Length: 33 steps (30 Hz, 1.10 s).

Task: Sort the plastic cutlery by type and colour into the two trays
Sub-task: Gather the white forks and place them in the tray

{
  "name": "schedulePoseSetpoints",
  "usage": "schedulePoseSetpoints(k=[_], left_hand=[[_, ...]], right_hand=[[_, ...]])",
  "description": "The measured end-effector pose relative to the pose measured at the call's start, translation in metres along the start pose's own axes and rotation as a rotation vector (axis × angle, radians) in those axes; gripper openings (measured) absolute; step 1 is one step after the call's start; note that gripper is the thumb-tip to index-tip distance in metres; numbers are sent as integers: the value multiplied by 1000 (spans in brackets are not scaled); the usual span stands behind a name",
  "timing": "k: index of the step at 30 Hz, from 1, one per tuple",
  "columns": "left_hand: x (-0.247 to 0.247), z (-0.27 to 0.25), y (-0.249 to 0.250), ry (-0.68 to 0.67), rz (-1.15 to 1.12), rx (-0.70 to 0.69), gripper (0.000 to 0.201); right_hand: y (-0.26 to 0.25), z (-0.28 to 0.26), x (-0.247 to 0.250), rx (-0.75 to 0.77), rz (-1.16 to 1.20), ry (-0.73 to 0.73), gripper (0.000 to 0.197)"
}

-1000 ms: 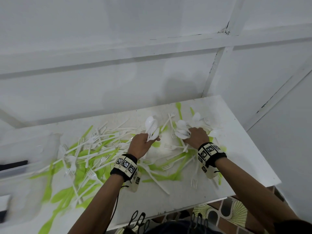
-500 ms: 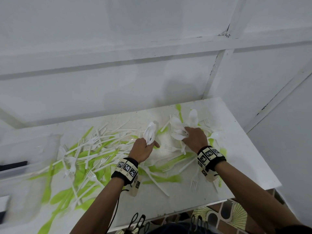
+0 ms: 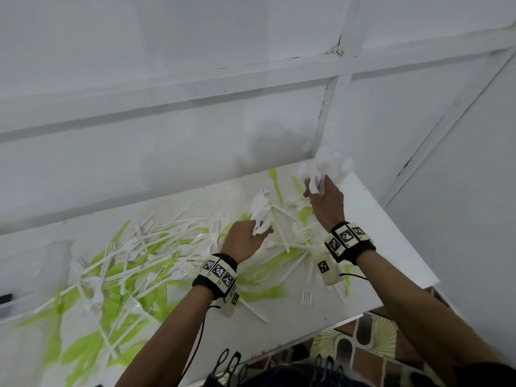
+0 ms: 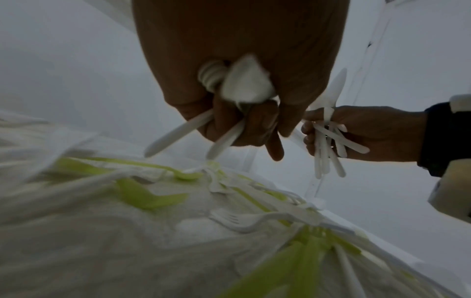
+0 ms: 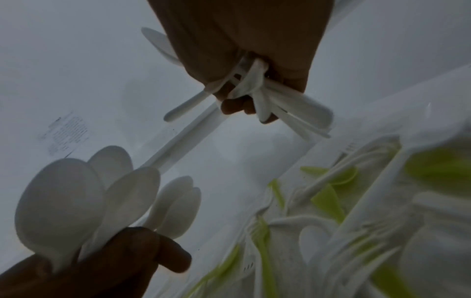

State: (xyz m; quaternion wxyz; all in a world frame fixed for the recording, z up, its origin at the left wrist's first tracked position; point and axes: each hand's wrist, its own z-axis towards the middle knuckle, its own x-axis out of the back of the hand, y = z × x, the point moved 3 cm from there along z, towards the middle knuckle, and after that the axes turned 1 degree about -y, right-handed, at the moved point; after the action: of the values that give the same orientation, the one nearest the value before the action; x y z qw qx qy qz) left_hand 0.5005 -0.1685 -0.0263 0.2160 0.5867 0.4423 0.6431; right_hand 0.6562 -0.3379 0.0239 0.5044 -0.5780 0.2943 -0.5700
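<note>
White and green plastic forks, knives and spoons (image 3: 145,255) lie heaped across the white table (image 3: 391,236). My left hand (image 3: 245,238) grips a bunch of white spoons (image 3: 261,210) by their handles, bowls up, above the pile's middle; the same left-hand bunch (image 5: 76,193) shows in the right wrist view. My right hand (image 3: 325,199) is raised near the table's back right corner and clutches a second bunch of white spoons (image 3: 326,166). Their handles (image 4: 328,145) stick out below the right hand's fist. A clear plastic tray (image 3: 30,266) sits blurred at the left edge.
White wall panels rise straight behind the table. The table's right edge (image 3: 407,247) and front edge (image 3: 321,328) drop to a patterned floor (image 3: 360,347). A loose white fork (image 3: 307,297) lies near the front edge. Black scissor-like handles (image 3: 229,364) show below the table.
My right hand has lifted its spoon bunch off the pile, up and toward the back right corner. The left hand stayed over the pile, still holding its spoons.
</note>
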Motion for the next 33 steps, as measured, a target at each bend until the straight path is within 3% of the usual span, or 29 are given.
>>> schedulePoseSetpoints(k=[4, 8, 11, 15, 19, 24, 29, 33], left_hand=[[-28, 13, 12, -13, 184, -15, 56], [-54, 27, 26, -69, 446, -16, 45], [-68, 40, 35, -88, 598, 7, 46], [-77, 60, 36, -105, 728, 88, 40], [-83, 74, 36, -130, 728, 100, 47], [-82, 80, 34, -97, 658, 157, 40], [-55, 77, 36, 113, 444, 135, 24], [-30, 69, 38, 231, 372, 101, 43]], right_hand=[[11, -2, 25, -6, -128, -28, 27], [24, -13, 49, -27, -225, -118, 26], [32, -21, 65, 4, -307, -109, 43], [42, -33, 80, -44, -183, -106, 63], [51, -42, 89, -70, -164, -123, 33], [66, -49, 85, -66, -245, -225, 41], [70, -44, 81, -58, -326, -199, 44], [69, -35, 73, -154, -369, -243, 45]])
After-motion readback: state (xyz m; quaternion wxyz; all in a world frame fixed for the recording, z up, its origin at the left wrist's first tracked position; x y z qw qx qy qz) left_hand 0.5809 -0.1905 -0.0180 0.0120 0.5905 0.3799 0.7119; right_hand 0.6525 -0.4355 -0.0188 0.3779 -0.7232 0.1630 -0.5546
